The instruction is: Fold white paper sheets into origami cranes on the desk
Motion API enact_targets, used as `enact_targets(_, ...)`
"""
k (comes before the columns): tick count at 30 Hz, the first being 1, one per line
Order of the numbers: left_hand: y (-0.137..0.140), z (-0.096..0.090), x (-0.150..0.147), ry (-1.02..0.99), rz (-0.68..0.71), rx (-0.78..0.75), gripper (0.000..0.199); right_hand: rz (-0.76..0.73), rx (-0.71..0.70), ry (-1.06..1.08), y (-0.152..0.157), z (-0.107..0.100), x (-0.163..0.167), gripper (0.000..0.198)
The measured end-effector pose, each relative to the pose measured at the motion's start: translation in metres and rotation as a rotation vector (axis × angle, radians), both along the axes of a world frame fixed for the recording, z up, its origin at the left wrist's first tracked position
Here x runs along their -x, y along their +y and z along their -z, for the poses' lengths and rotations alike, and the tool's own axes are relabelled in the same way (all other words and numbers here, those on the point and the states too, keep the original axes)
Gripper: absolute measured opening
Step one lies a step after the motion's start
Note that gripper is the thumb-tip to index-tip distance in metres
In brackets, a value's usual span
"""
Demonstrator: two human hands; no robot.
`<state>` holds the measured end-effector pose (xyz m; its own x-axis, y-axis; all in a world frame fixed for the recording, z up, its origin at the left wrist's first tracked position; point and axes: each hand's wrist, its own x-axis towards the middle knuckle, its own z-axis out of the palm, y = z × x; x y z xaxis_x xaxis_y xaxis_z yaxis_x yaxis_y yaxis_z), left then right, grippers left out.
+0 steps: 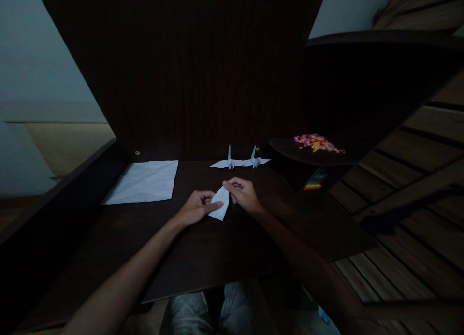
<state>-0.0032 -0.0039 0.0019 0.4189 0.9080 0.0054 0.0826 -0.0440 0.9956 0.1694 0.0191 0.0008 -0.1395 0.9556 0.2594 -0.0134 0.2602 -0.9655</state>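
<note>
A small piece of folded white paper [220, 210], roughly kite-shaped, is held just above the dark desk between both hands. My left hand [197, 207] grips its left side, the thumb lying flat across the paper. With thumb and fingers, my right hand [242, 192] pinches the paper's upper right corner. Behind them, two folded white paper cranes, a left one [229, 164] and a right one [255, 161], stand side by side near the back panel. To the left lies a larger creased sheet of white paper [145, 182].
The dark wooden desk [203, 262] has a raised side board [65, 180] on its left. At the right, a rounded shelf [286, 149] carries a pile of small pink, red and yellow pieces [317, 142]. A tall back panel [203, 74] rises behind the cranes.
</note>
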Motion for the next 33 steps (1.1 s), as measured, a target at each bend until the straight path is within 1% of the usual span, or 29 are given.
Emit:
enact_targets(2,0.001,0.001,0.0,-0.023,-0.053,-0.006,0.033,-0.027,0.012,0.01,0.001,0.002,-0.001,0.034)
enact_targets(4,0.003,0.002,-0.001,-0.059,-0.146,-0.028,0.036,-0.089,0.036,-0.007,0.0,0.004,-0.002,0.035)
enact_targets(7,0.006,0.005,-0.001,-0.122,-0.286,-0.072,0.036,-0.194,0.07,-0.05,-0.001,0.007,0.0,0.044)
enact_targets(9,0.007,0.007,-0.001,-0.155,-0.323,-0.087,0.034,-0.22,0.079,-0.023,-0.003,0.009,0.003,0.048)
enact_targets(11,0.008,0.008,-0.001,-0.179,-0.327,-0.087,0.037,-0.209,0.07,0.02,-0.003,0.011,0.005,0.049)
enact_targets(12,0.008,0.009,-0.002,-0.192,-0.324,-0.087,0.041,-0.194,0.06,0.035,-0.002,0.011,0.006,0.048)
enact_targets(15,0.008,0.009,-0.003,-0.249,-0.333,-0.11,0.065,-0.129,0.027,0.061,0.0,0.013,0.006,0.046)
enact_targets(16,0.008,0.009,-0.004,-0.265,-0.334,-0.127,0.07,-0.107,0.02,0.067,0.002,0.014,0.006,0.047)
enact_targets(17,0.008,0.01,-0.004,-0.275,-0.33,-0.144,0.071,-0.089,0.014,0.072,0.003,0.015,0.005,0.047)
enact_targets(20,0.008,0.01,-0.004,-0.269,-0.331,-0.186,0.062,-0.056,-0.005,0.08,0.005,0.018,0.005,0.051)
enact_targets(25,0.006,0.01,-0.003,-0.181,-0.415,-0.245,0.058,-0.068,-0.017,0.134,0.004,0.021,0.008,0.058)
enact_targets(29,0.004,0.009,-0.003,-0.144,-0.471,-0.331,0.045,-0.065,-0.009,0.158,0.004,0.022,0.01,0.055)
enact_targets(33,0.004,0.008,-0.003,-0.157,-0.463,-0.35,0.034,-0.037,0.004,0.179,0.004,0.021,0.01,0.045)
